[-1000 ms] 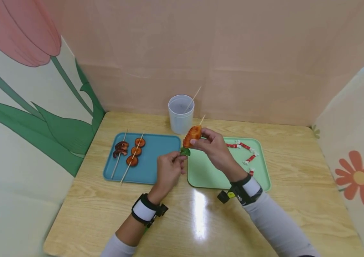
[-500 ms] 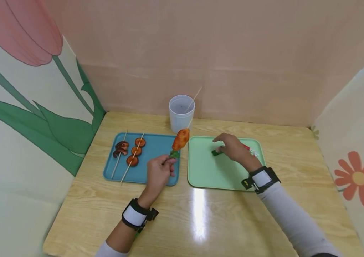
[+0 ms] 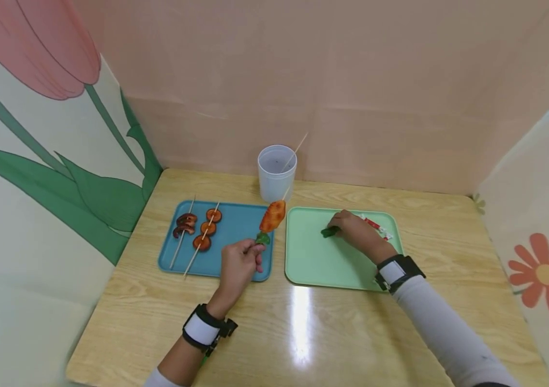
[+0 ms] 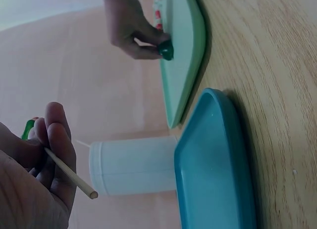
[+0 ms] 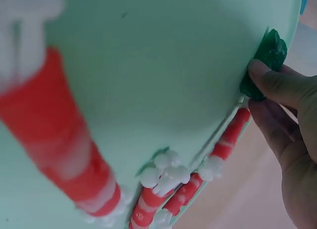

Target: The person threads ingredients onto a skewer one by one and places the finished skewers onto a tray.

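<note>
My left hand (image 3: 239,263) grips the lower end of a wooden skewer (image 4: 72,177) over the right part of the blue tray (image 3: 235,215). Threaded on that skewer are a green leafy-looking piece (image 3: 262,238) close to the fingers and an orange-red piece shaped like a chicken wing (image 3: 272,216) above it. The skewer's tip sticks out past the wing, in front of the cup. Over the light green tray (image 3: 303,263), my right hand (image 3: 358,231) pinches a second dark green piece (image 5: 270,56) between thumb and fingers, low at the tray's surface.
Two loaded skewers lie on the blue tray, one with dark mushroom-like slices (image 3: 185,223) and one with round brown slices (image 3: 205,228). Behind the trays stands a white cup (image 3: 276,185) with a bare stick (image 3: 298,146) leaning in it. Red-and-white rolls (image 5: 183,194) with knobby white ends lie on the green tray.
My right hand has left the wing and moved right and down to the green tray, where its fingers have closed on a green piece. My left hand has shifted slightly left with the skewer.
</note>
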